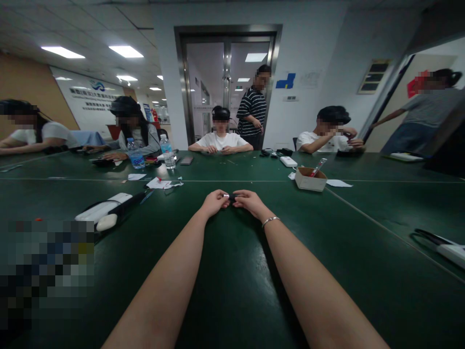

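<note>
Over the middle of the green table [232, 271], my left hand [213, 203] and my right hand [250, 203] meet fingertip to fingertip. Between them is a small dark object with a shiny silver end [231, 197], too small for me to name its kind. The fingers of my left hand are closed at the silver end, and those of my right hand pinch the dark end. My fingers cover part of it. A silver bracelet [271, 220] circles my right wrist.
An open cardboard box [311, 180] holds a clear tube-like item. Two water bottles [135, 155] and paper scraps [159, 183] lie left of centre. A white power strip [105, 207] is at left. Several people sit across the table; others stand behind.
</note>
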Demonstrator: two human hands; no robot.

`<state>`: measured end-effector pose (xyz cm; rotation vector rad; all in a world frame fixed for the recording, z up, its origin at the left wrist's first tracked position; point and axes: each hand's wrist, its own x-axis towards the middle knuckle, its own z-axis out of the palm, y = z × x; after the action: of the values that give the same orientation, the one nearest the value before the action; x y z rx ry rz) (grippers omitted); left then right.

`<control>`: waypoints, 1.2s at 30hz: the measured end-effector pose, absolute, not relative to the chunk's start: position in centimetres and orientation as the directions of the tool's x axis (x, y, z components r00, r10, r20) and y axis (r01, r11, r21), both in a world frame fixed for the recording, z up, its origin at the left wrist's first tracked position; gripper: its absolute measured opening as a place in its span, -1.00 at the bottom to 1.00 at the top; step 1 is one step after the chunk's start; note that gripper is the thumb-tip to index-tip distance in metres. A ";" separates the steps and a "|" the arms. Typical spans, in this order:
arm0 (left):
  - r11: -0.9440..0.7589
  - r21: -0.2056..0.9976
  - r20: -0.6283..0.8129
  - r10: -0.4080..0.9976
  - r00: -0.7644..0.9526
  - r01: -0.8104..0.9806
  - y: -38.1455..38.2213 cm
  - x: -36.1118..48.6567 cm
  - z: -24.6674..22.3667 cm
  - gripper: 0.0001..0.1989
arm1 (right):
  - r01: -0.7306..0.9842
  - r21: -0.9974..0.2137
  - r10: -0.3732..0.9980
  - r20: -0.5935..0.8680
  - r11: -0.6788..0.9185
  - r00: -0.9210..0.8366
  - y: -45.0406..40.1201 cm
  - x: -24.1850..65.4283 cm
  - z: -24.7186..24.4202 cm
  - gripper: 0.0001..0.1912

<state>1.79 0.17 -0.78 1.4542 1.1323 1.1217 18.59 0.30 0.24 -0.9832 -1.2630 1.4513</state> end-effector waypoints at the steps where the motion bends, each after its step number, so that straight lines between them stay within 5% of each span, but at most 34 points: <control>1: -0.122 0.986 0.105 0.983 0.147 0.109 0.2 1.8 -0.8 -0.91 | -0.162 -0.986 0.971 0.013 -0.027 -0.239 0.3 18.7 0.2 -0.75; 36: -0.092 0.935 0.082 0.996 0.042 0.342 0.1 1.3 -0.1 -0.51 | -0.244 -0.970 0.931 0.089 0.000 -0.355 -0.7 19.0 1.3 -0.70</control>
<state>1.26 0.06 -0.14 1.5456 1.3993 1.0675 19.02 -0.67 1.28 -0.7937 -1.3028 1.5434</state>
